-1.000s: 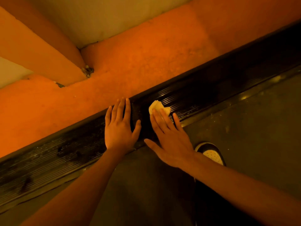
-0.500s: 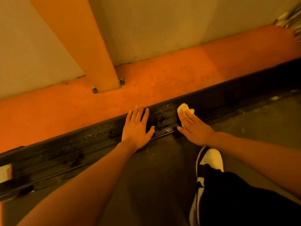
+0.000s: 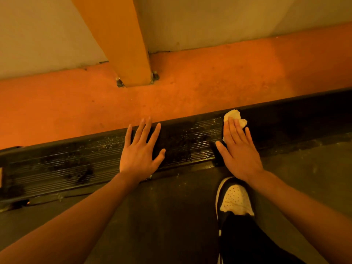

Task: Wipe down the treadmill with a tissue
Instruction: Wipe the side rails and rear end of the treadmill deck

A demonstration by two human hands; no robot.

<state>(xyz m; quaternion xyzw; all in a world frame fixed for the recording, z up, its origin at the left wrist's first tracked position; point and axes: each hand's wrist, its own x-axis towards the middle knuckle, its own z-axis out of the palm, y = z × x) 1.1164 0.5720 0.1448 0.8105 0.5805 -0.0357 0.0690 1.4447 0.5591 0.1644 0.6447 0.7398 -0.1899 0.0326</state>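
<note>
On ribbed rail (image 3: pixel 190 141): left grip (image 3: pixel 139 155) spread flat; right grip (image 3: pixel 239 153) pressing crumpled tissue (image 3: pixel 233 116).

Orange post (image 3: pixel 122 44) bolted to orange floor (image 3: pixel 209 79), pale surface (image 3: pixel 238 20) beyond; white-toed shoe (image 3: pixel 236 199) lower right

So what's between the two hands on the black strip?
Only the treadmill rail itself: in the head view, a bare ribbed stretch flecked with pale specks lies between the left hand and the right hand, which presses the tissue.
</note>
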